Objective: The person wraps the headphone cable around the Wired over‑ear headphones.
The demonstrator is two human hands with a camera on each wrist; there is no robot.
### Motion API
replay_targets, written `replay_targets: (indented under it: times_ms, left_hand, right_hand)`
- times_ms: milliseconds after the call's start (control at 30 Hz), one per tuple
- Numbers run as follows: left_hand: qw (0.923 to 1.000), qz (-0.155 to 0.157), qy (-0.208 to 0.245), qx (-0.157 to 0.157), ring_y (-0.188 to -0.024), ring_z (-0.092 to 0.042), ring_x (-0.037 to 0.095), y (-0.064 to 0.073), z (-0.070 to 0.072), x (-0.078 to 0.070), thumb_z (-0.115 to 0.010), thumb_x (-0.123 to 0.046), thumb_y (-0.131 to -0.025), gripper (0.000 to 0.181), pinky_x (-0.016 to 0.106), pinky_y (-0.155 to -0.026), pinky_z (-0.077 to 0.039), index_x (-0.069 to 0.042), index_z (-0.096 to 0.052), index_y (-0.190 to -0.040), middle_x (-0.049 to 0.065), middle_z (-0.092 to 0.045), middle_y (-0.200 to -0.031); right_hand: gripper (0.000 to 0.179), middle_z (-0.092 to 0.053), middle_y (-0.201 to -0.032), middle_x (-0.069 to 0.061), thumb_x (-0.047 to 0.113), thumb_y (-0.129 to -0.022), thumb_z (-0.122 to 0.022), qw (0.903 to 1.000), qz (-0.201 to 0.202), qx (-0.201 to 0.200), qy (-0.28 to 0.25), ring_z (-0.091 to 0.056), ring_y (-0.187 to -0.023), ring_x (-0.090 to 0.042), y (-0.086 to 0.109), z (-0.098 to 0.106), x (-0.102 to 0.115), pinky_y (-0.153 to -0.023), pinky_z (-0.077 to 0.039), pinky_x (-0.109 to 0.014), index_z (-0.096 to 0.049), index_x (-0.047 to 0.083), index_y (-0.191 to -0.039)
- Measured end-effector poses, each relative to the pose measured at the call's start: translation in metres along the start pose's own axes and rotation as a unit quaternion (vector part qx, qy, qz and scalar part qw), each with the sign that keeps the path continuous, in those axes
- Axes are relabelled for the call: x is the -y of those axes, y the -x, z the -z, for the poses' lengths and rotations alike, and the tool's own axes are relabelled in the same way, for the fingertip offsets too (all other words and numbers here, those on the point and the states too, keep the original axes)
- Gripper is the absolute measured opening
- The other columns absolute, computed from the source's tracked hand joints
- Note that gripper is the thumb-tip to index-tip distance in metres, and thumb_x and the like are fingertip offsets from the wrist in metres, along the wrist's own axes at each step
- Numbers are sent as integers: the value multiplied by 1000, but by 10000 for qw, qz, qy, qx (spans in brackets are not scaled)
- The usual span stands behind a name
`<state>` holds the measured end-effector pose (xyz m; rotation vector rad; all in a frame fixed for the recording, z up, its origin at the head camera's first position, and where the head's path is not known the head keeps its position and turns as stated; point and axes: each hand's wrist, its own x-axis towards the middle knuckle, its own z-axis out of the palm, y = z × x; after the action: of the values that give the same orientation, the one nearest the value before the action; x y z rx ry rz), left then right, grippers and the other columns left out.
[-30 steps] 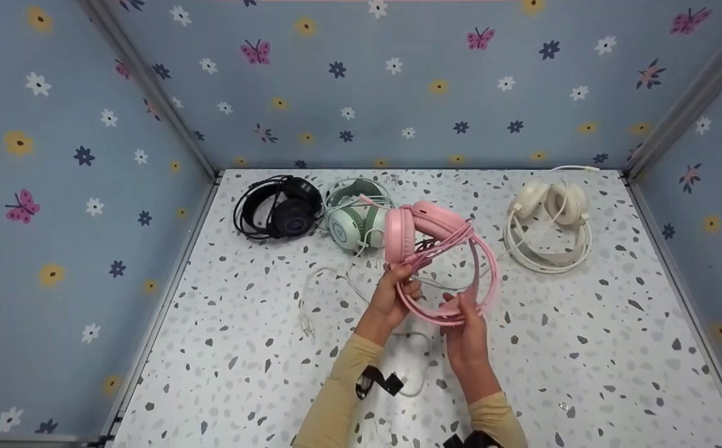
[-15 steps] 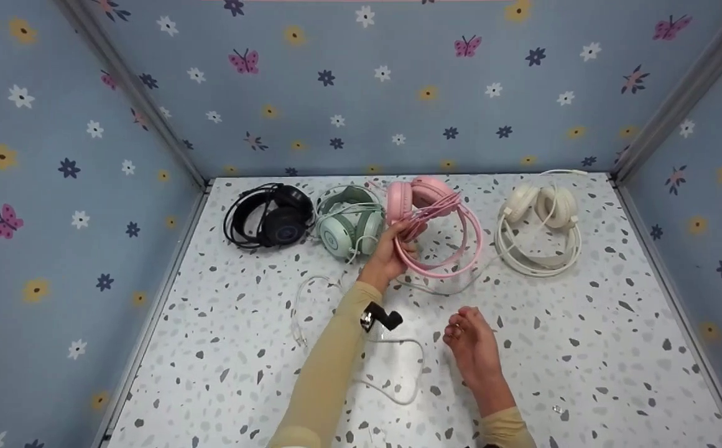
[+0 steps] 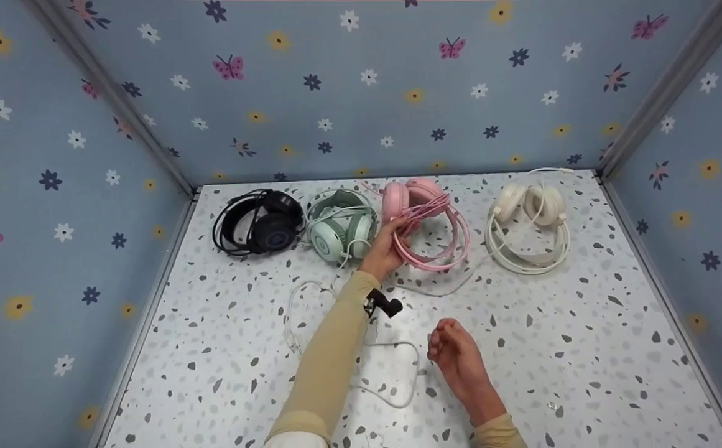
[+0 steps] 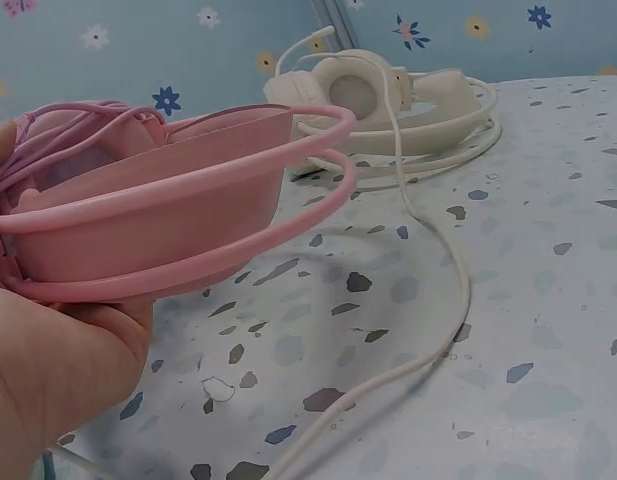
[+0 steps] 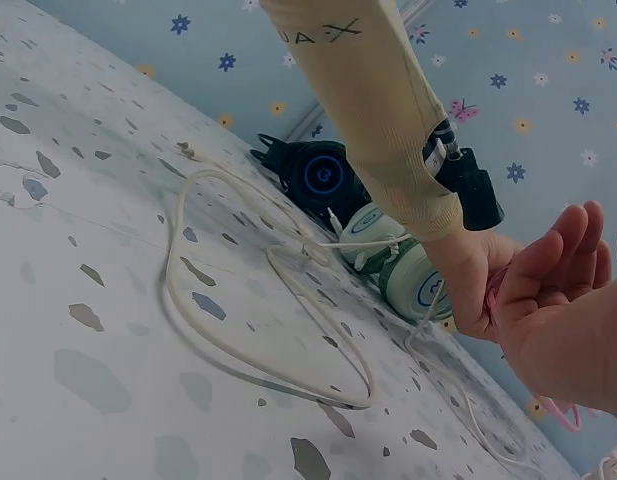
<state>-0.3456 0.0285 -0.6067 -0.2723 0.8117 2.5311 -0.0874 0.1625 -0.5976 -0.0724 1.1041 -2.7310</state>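
Fingers of left hand (image 3: 387,246): gripping pink headphones (image 3: 395,200); green headphones (image 3: 327,241) just left, white headphones (image 3: 544,206) well right. Fingers of right hand (image 3: 458,358): loosely curled.

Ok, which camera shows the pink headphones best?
The head view: it shows the pink headphones nearly whole, held in the left hand. The left wrist view is closer but crops them at left; the right wrist view shows only pink slivers beside the right hand.

Free tabletop (image 3: 584,336) right of right grip (image 3: 458,354)
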Motion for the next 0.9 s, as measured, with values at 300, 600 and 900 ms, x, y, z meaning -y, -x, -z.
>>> replay_targets:
  times_ms: [300,600,900]
  left_hand:
    - [9981,175,170,-559,-119,-55,20,-4,14,0,-66,-11,-90,14,26,-104,-34,-10,-70,-103,11,-67,-113]
    - [9886,226,-1151,-941,-69,-55,17,5,6,6,-71,-28,-90,29,25,-61,-47,-4,-61,-101,8,-56,-92]
    - [8719,-582,-4240,-2381,-81,-55,23,25,-6,19,-69,-45,-86,52,36,-70,-47,0,-63,-112,13,-59,-103]
  right_hand:
    - [15,-57,-80,-5,14,-106,-38,9998,-126,-124,-87,-55,-69,-15,1,-1,0,-66,-46,-30,-51,7,-102]
    - [19,-57,-80,-5,12,-107,-36,9998,-149,-64,-127,-54,-69,-15,0,0,-1,-65,-46,-28,-53,6,-99]
    - [20,-56,-80,-6,12,-107,-37,9993,-301,-74,-191,-53,-69,-17,5,3,-6,-65,-46,-29,-54,5,-98]
